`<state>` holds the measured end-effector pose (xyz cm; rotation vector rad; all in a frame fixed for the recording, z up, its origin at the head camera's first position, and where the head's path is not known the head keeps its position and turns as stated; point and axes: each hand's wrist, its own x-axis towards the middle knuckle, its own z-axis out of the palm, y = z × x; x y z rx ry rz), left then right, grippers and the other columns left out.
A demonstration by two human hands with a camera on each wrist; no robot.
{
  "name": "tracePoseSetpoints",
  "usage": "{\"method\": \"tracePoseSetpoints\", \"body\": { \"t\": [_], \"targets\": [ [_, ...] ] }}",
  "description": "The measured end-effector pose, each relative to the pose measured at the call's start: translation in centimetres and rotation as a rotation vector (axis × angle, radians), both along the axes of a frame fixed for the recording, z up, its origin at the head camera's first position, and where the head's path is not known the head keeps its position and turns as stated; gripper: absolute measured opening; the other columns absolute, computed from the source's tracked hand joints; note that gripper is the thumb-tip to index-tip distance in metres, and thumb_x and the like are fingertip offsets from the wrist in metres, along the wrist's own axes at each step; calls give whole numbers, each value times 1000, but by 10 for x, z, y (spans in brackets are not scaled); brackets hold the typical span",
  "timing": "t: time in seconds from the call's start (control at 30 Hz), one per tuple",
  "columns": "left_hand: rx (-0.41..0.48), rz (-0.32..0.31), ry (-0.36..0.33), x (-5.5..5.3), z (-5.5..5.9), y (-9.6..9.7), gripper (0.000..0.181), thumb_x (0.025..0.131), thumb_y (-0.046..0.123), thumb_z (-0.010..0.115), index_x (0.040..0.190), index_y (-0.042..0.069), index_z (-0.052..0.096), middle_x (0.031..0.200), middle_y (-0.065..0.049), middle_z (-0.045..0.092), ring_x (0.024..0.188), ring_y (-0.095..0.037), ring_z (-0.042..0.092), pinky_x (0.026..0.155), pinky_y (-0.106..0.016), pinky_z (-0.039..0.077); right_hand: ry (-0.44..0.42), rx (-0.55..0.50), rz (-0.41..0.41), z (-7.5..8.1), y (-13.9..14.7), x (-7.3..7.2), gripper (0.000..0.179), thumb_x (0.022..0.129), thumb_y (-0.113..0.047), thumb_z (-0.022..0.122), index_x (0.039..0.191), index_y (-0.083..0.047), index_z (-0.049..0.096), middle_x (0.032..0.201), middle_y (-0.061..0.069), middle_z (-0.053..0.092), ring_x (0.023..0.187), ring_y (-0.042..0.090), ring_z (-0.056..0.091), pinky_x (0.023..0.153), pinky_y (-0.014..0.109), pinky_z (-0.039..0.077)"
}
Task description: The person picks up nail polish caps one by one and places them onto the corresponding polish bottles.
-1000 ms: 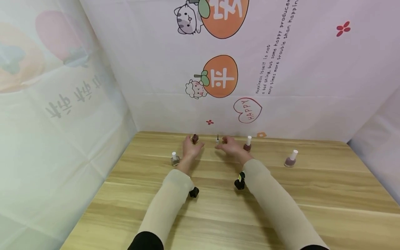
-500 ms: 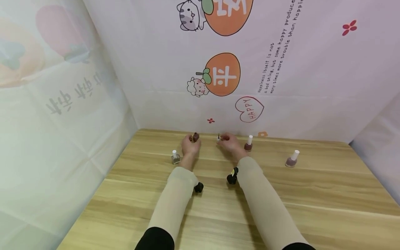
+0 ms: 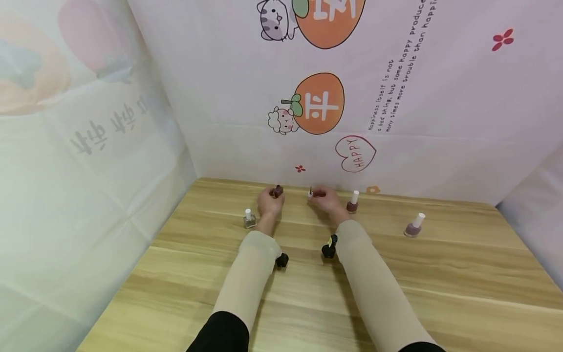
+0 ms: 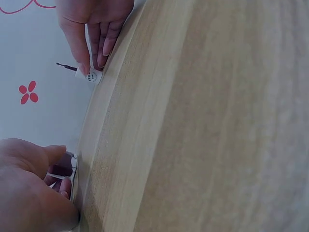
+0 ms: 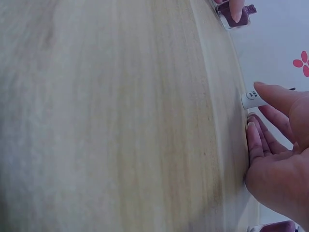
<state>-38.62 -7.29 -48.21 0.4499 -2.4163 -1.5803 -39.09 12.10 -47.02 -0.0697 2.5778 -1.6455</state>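
At the back of the table, my left hand [image 3: 269,203] grips an uncapped dark red nail polish bottle [image 3: 278,191]. In the right wrist view the bottle [image 5: 240,19] shows its bare threaded neck, its base at the tabletop. My right hand [image 3: 329,200] pinches a white nail polish cap [image 3: 310,195] between thumb and finger. The cap [image 4: 91,76] stands upside down at the table surface, its thin dark brush [image 4: 66,66] pointing up. A gap separates the two hands. In the right wrist view, the right hand's [image 5: 285,130] other fingers lie against the tabletop.
A capped dark red polish bottle [image 3: 352,204] stands just right of the right hand. Farther right is a mauve bottle [image 3: 413,226]. A clear-looking bottle [image 3: 249,220] stands left of the left wrist. A printed cloth [image 3: 237,146] rises behind the wooden table [image 3: 308,303].
The right hand's fingers have closed onto the white cap, which they stood around loosely before. The left hand's fingers have closed round the bottle. The head view has shifted slightly.
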Motion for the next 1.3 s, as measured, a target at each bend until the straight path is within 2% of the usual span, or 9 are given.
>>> {"method": "tracePoseSetpoints", "body": {
  "t": [0.1, 0.43, 0.67, 0.87, 1.13, 1.3],
  "targets": [
    [-4, 3, -27, -1, -1, 1, 39, 92, 16, 77, 127, 5, 67, 128, -17, 68, 122, -37, 60, 108, -47, 45, 1, 7, -8, -1, 1, 0, 38, 94, -7, 71, 129, 6, 62, 129, 24, 61, 118, 33, 55, 106, 45, 45],
    [5, -1, -52, -3, 3, 6, 33, 93, 16, 76, 124, 8, 69, 129, -17, 68, 121, -37, 62, 107, -48, 46, -10, -5, -54, 2, 1, -1, 38, 93, -7, 72, 127, 6, 64, 130, 23, 62, 117, 32, 54, 107, 44, 44],
    [24, 14, -29, -1, 0, 9, 25, 92, 12, 77, 115, 5, 72, 124, -19, 70, 118, -37, 64, 105, -46, 49, -23, -11, -66, -1, 1, 0, 34, 94, -7, 72, 124, 6, 65, 129, 24, 62, 115, 31, 54, 104, 42, 44],
    [46, 18, -11, -3, -4, 9, 24, 91, 10, 77, 114, 3, 73, 122, -20, 71, 117, -36, 65, 105, -43, 50, -41, -18, -84, -3, 1, 0, 34, 94, -9, 72, 124, 4, 65, 129, 21, 62, 115, 29, 54, 103, 41, 45],
    [10, 50, -39, -5, -4, 4, 23, 90, 14, 80, 111, 8, 74, 123, -17, 71, 117, -35, 65, 104, -47, 49, -52, -80, -93, 0, -7, 2, 34, 94, -8, 72, 125, 4, 65, 129, 21, 61, 114, 27, 54, 103, 40, 45],
    [18, 39, -18, -1, -4, 1, 23, 89, 14, 81, 111, 7, 76, 121, -16, 72, 116, -35, 65, 103, -46, 49, -55, -84, -101, 2, -11, 3, 34, 95, -8, 71, 126, 5, 65, 130, 21, 61, 113, 27, 53, 101, 39, 45]
  ]
}}
